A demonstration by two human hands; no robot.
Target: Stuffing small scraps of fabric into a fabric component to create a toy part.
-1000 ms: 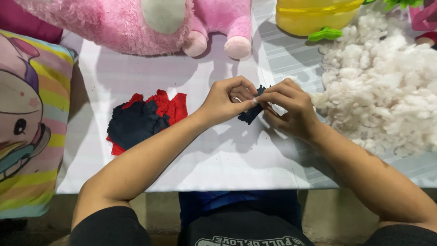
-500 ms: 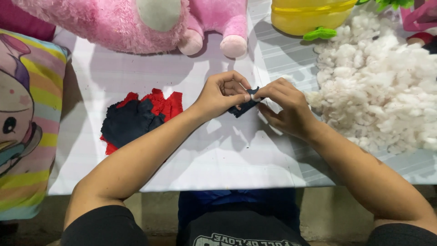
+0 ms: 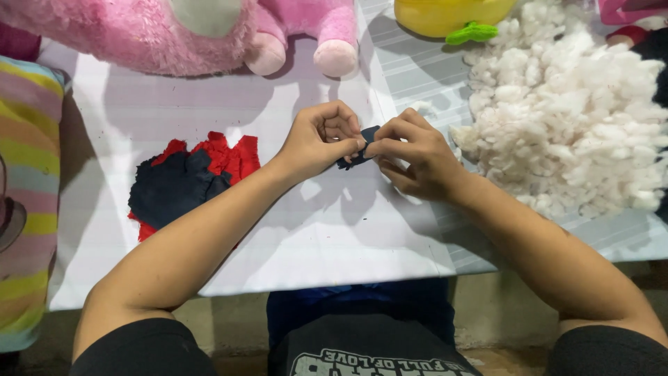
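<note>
Dark blue fabric scrap (image 3: 360,147) pinched between both my hands, held just above the middle of the white table (image 3: 334,237). My left hand (image 3: 319,139) has its fingers curled shut on the scrap's left edge; my right hand (image 3: 414,157) grips its right edge with thumb and fingertips. Pile of navy and red fabric pieces (image 3: 188,177) lies to my left. Heap of white stuffing (image 3: 570,125) sits near my right hand. Pink plush toy (image 3: 209,31) at the far edge.
</note>
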